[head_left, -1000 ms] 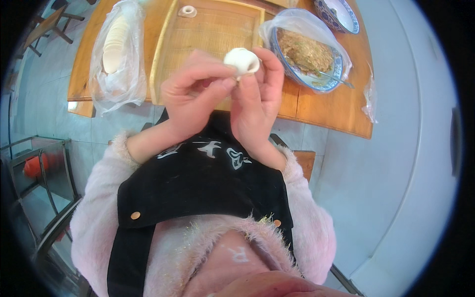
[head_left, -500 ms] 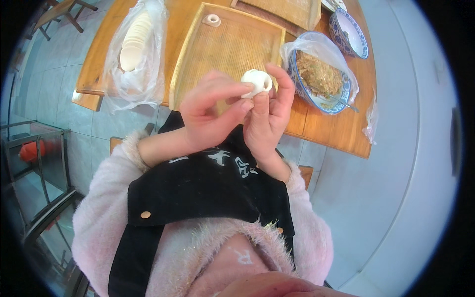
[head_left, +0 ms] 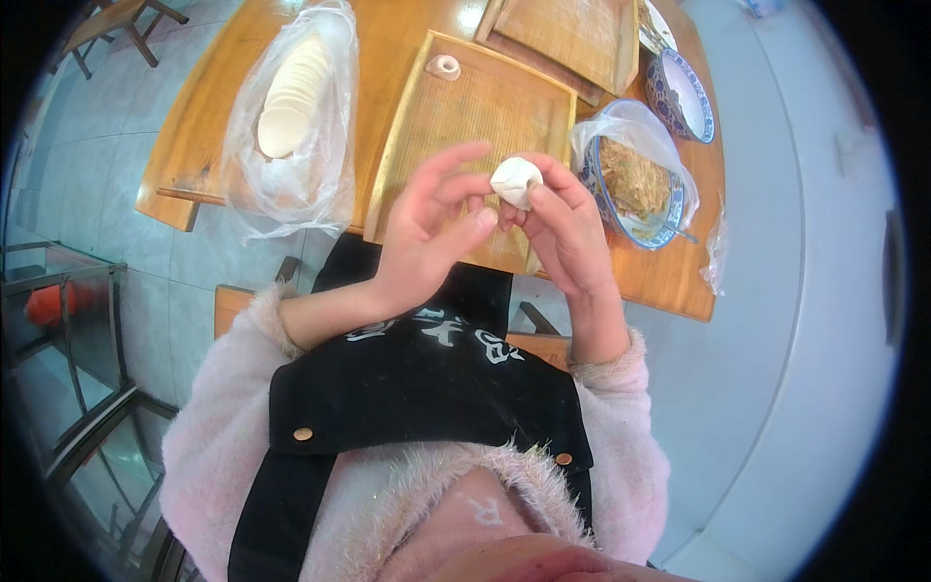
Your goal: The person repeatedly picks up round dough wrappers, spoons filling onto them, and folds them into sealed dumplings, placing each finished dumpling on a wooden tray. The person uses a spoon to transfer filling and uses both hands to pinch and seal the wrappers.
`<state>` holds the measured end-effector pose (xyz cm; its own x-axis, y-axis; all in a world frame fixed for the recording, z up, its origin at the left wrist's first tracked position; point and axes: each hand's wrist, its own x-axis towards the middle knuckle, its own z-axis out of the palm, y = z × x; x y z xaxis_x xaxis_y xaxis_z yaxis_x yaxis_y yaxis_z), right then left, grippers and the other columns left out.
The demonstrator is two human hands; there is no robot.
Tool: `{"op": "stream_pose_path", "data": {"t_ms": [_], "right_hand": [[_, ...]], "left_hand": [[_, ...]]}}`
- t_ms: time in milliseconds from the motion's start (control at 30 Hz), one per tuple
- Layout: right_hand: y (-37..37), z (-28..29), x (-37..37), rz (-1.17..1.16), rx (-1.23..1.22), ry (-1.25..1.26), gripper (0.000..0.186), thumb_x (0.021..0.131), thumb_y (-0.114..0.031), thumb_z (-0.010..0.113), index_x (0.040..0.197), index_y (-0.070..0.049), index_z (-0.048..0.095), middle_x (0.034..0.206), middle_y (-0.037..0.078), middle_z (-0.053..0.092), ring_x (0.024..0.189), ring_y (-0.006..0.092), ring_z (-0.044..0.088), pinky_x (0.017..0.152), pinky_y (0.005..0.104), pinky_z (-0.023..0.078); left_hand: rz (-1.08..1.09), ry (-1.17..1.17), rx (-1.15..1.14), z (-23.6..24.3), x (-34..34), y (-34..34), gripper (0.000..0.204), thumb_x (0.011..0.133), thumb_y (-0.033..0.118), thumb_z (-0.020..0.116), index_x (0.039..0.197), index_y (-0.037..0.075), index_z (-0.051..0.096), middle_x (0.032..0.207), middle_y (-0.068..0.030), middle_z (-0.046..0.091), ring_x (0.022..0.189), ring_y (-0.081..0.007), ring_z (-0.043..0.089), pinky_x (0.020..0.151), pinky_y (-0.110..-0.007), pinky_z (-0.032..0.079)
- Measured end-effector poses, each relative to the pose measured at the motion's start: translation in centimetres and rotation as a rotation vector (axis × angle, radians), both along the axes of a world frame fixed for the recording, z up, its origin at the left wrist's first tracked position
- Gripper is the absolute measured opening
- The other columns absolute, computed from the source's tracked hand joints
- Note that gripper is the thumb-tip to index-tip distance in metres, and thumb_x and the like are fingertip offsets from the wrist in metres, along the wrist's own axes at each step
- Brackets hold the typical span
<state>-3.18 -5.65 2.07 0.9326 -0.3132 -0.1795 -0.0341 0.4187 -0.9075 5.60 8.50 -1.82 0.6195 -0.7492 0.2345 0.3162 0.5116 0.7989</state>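
Observation:
A white folded dumpling is pinched in my right hand, between thumb and fingers, above the near part of a wooden tray. It looks rounded, with a fold across its top. Beside it on the left, my left hand has its fingers spread, with nothing between them; its fingertips come close to the dumpling. One ring-shaped dumpling sits at the tray's far left corner. Brown filling lies in a blue-and-white bowl right of my right hand, with a utensil handle sticking out over the rim.
Round white wrappers lie overlapped in a clear plastic bag at the left of the wooden table. Another tray and a second patterned bowl stand farther back. A glass-sided metal frame is at the lower left.
My left hand has let go of the dumpling and its fingers have spread. The dumpling is now in my right hand alone and turned. The whole view has shifted slightly.

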Motion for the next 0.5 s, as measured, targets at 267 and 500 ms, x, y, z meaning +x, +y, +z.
{"op": "stream_pose_path", "data": {"t_ms": [267, 500], "right_hand": [[-4.1, 0.0, 4.1, 0.047, -0.422, 0.249, 0.029, 0.085, -0.015, 0.059, 0.111, -0.003, 0.059, 0.094, 0.002, 0.063, 0.080, 0.0072, 0.055, 0.068, 0.0217, 0.042], [-7.9, -3.8, 10.7, -0.067, -0.788, 0.451, 0.026, 0.081, -0.023, 0.064, 0.099, -0.004, 0.063, 0.084, 0.000, 0.063, 0.070, 0.0082, 0.054, 0.062, 0.0234, 0.042]], "left_hand": [[-0.037, -0.052, 0.181, -0.7, 1.6, 0.6, 0.049, 0.085, 0.007, 0.058, 0.131, 0.007, 0.041, 0.127, -0.0054, 0.046, 0.102, -0.0105, 0.046, 0.082, -0.023, 0.039], [-0.009, -0.339, 0.205, -1.3, 2.8, 2.5, 0.043, 0.084, 0.007, 0.055, 0.125, 0.003, 0.047, 0.124, -0.0053, 0.048, 0.100, -0.0126, 0.047, 0.087, -0.025, 0.037]]}}
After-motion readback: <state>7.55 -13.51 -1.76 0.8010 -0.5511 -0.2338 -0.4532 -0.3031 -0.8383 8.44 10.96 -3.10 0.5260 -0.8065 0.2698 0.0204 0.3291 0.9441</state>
